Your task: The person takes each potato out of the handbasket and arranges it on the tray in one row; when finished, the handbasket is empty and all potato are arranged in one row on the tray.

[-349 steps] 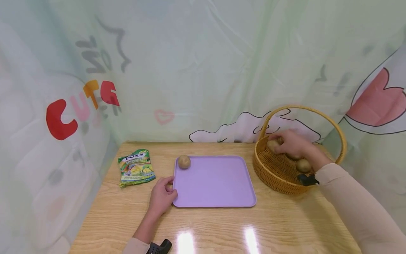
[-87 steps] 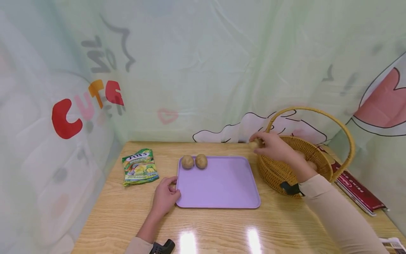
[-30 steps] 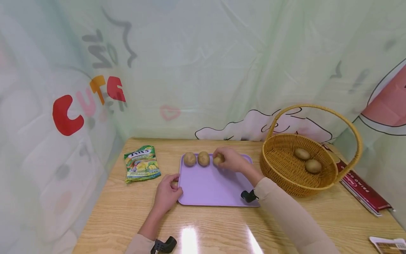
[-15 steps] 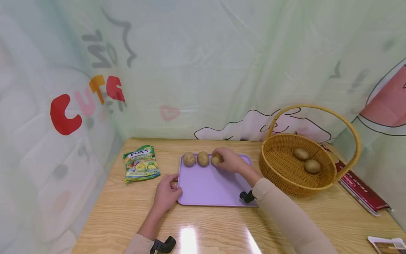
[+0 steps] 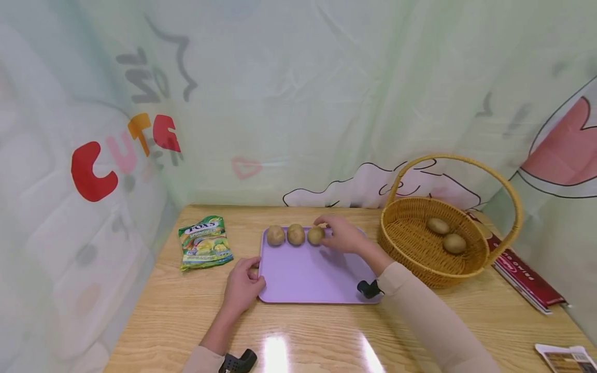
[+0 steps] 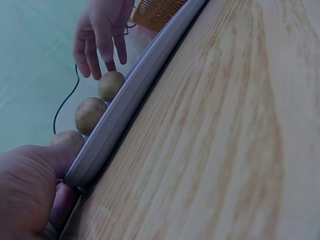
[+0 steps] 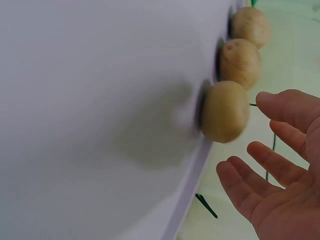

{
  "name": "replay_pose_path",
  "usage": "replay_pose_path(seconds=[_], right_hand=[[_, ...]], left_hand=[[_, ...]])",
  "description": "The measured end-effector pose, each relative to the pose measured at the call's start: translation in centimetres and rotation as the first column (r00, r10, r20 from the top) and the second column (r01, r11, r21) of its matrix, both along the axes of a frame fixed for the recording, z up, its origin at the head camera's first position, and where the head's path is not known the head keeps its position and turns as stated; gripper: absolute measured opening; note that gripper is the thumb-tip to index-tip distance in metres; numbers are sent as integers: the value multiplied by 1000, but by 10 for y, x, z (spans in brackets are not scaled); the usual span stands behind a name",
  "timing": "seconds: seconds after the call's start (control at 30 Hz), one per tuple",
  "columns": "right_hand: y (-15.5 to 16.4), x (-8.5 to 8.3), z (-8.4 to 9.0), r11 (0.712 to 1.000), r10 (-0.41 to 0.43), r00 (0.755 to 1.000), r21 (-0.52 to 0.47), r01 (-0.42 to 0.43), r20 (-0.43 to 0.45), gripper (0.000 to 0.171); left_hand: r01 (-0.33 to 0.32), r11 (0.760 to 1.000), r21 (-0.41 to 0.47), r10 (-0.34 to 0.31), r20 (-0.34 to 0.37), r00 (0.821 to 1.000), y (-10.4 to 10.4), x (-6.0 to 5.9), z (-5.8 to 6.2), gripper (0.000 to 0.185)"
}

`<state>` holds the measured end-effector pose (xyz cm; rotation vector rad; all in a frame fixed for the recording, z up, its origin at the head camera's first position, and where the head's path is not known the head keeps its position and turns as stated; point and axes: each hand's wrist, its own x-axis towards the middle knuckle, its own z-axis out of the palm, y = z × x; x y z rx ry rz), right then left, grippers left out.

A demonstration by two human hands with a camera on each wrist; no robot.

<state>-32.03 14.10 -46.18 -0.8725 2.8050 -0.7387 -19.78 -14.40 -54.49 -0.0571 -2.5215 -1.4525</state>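
A purple tray (image 5: 322, 280) lies on the wooden table. Three potatoes stand in a row along its far edge: left (image 5: 275, 235), middle (image 5: 296, 234), right (image 5: 315, 235). My right hand (image 5: 337, 234) hovers just right of the third potato (image 7: 226, 111) with fingers (image 7: 270, 165) spread and holds nothing. My left hand (image 5: 245, 282) pinches the tray's near left corner (image 6: 82, 170), thumb on the rim. The left wrist view shows the same row of potatoes (image 6: 90, 114) past the rim, with the right hand (image 6: 102, 35) above them.
A wicker basket (image 5: 410, 259) with a tall handle stands right of the tray and holds two potatoes (image 5: 438, 226) (image 5: 454, 243). A green candy bag (image 5: 204, 242) lies left of the tray. A red packet (image 5: 527, 282) and a printed paper (image 5: 566, 357) lie at the right.
My right hand carried a third potato from the basket to the tray, set it beside the other two, and has now let go and drawn back. The left hand has stayed at the tray corner.
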Motion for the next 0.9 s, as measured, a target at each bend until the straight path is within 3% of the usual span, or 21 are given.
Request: replay_pose_path(seconds=[0.33, 0.57, 0.9], right_hand=[[19, 11, 28, 987, -7, 1000, -162, 11, 28, 49], [35, 13, 43, 983, -63, 997, -177, 55, -41, 46], [60, 11, 57, 978, -127, 991, -173, 117, -52, 44]], left_hand=[[5, 1000, 3, -5, -2, 1000, 0, 0, -1, 48], [2, 1000, -3, -2, -3, 1000, 0, 0, 0, 49], [0, 1000, -4, 0, -3, 1000, 0, 0, 0, 48]])
